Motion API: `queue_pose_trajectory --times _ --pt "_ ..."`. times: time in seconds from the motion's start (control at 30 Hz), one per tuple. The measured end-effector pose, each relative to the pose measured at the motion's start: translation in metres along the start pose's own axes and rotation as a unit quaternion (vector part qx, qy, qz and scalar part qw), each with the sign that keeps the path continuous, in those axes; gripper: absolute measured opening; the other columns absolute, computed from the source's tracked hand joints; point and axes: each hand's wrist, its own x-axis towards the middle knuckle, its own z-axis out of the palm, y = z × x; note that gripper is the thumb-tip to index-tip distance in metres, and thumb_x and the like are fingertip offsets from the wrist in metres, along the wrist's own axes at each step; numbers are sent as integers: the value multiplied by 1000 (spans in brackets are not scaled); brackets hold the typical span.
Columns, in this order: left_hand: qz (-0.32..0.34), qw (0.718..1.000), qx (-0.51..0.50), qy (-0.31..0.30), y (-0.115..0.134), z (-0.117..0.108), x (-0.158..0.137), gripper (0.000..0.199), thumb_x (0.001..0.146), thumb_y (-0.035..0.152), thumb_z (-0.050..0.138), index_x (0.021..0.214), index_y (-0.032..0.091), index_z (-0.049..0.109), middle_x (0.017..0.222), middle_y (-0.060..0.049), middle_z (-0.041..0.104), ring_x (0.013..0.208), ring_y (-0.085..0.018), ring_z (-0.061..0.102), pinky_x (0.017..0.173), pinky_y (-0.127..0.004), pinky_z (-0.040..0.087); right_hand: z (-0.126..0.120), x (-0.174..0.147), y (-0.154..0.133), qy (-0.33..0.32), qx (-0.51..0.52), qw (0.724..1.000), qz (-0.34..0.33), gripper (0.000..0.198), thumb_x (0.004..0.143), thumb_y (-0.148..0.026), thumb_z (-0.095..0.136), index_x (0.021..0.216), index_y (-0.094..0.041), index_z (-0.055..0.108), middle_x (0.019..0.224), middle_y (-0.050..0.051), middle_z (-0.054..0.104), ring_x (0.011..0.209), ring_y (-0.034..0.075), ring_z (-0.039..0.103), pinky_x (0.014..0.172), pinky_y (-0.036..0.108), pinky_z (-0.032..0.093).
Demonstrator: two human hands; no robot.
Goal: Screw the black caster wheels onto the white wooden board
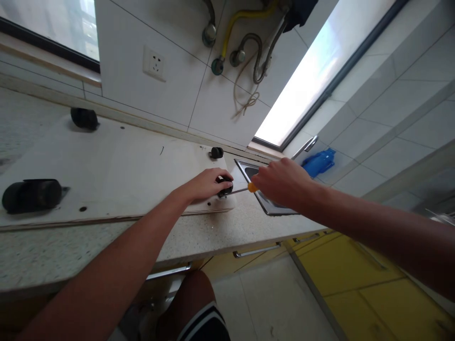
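Observation:
My right hand (pixel 279 182) is closed around the yellow handle of a screwdriver (pixel 253 187). Its metal shaft runs left to the foot of a black caster (pixel 225 185) at the right end of a white board (pixel 142 166). My left hand (pixel 210 183) grips that caster, thumb and fingers curled round it. Whether the tip sits in a screw is too small to tell. Another caster (pixel 216 152) stands behind my left hand at the board's far right corner. Two more, a rear caster (pixel 84 118) and a front caster (pixel 32 195), are at the left end.
The board lies on a speckled countertop (pixel 199 234). A steel sink (pixel 265 203) with a faucet (pixel 305 147) and a blue plastic container (pixel 319 162) are on the right. Behind are a wall socket (pixel 154 63) and a yellow pipe (pixel 231 26). Yellow cabinets (pixel 348 265) stand below.

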Motion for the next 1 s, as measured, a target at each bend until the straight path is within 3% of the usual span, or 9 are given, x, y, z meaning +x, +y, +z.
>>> queue_pose_trajectory --times 0.37,0.7,1.0 --pt "20 999 36 14 -2 0 2 31 97 40 71 120 22 81 127 -10 80 107 -26 74 98 -39 55 -2 10 -7 -25 -86 996 -23 16 101 -31 72 89 -24 80 80 12 76 80 29 73 70 40 47" --pt "13 1000 28 6 1 -1 3 29 95 38 72 117 21 80 125 -10 81 108 -25 74 98 -36 54 -13 14 -15 -36 -136 989 -41 14 102 -31 72 91 -26 79 76 8 73 75 26 71 64 38 44" --pt "19 1000 18 6 -4 1 5 30 94 39 73 116 20 80 127 -12 81 105 -25 74 93 -36 54 -20 14 -21 -53 -114 992 -26 16 101 -30 73 88 -25 80 77 9 72 79 28 72 69 40 47"
